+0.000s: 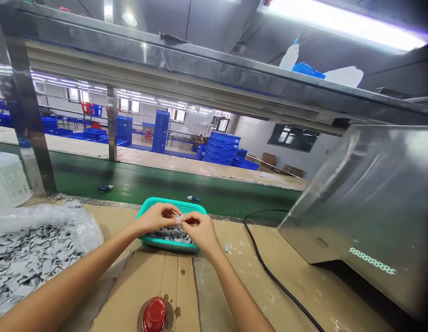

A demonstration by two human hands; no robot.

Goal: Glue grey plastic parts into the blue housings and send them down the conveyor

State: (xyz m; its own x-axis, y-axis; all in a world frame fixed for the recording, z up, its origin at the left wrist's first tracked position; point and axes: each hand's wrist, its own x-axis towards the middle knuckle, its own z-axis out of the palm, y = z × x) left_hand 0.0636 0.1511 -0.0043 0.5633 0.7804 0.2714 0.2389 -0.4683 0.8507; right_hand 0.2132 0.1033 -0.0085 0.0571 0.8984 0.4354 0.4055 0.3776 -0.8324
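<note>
My left hand (157, 217) and my right hand (199, 227) meet above a turquoise basket (169, 244). Both are closed in a pinch, fingertips nearly touching around something small and pale that is too small to name. Small grey plastic pieces (174, 234) lie in the basket beneath my hands. To the left, a clear plastic bag (91, 226) holds a large pile of similar grey pieces (44, 258). A red round object (154, 314) rests on the cardboard nearer to me, with dark wet spots around it.
A black cable (269, 272) curves across the cardboard, left of a large metal housing (366, 207). A white jug (8, 177) stands far left. Behind the basket runs a green belt (131, 180); a metal shelf (207, 69) crosses overhead. One loose piece (227, 249) lies right of the basket.
</note>
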